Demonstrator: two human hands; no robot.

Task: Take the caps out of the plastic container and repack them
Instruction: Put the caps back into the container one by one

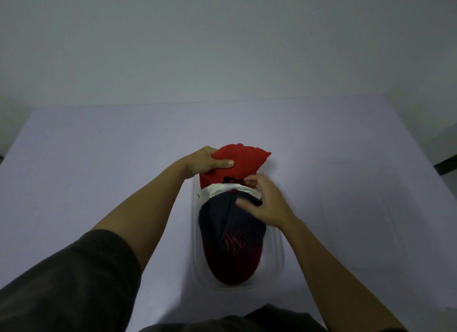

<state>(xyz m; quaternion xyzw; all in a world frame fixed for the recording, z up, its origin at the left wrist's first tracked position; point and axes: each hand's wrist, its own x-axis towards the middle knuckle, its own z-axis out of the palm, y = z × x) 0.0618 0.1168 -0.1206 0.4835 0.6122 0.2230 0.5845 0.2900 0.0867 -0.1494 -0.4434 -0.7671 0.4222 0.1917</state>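
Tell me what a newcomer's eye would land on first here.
The bright red cap, dead centre, gripped by the left hand over the far end of a clear container. Nearer, a dark cap with a red logo fills the container, the right hand holding its far edge, a white cap peeking out between.

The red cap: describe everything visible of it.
The red cap is red cloth, soft and crumpled, its far corner bunched to a point. A dark patch shows at its near edge. It sits tilted over the far end of the clear container, above a white cap. The left hand grips its left side, thumb on top. Fingers of the right hand curl at its near edge; whether they hold it is unclear.
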